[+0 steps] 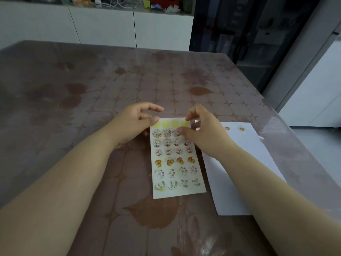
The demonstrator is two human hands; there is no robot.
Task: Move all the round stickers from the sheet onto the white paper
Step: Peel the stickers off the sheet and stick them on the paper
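Note:
A sticker sheet [177, 163] lies flat on the table in front of me, with several rows of round picture stickers; its top row shows only bare yellow circles. The white paper [245, 156] lies just to its right, partly under my right forearm, with two small stickers [234, 128] near its far edge. My left hand [136, 124] rests at the sheet's top left corner, thumb touching it, fingers curled and apart. My right hand [201, 130] hovers over the sheet's top right corner, thumb on the second row, forefinger bent above the top edge. Whether it pinches a sticker is hidden.
The table [92, 100] wears a brown leaf-patterned cloth under a clear cover. Its right edge runs close beside the white paper. White cabinets [103, 28] stand behind the table, with a dark glass door [239, 34] at the back right.

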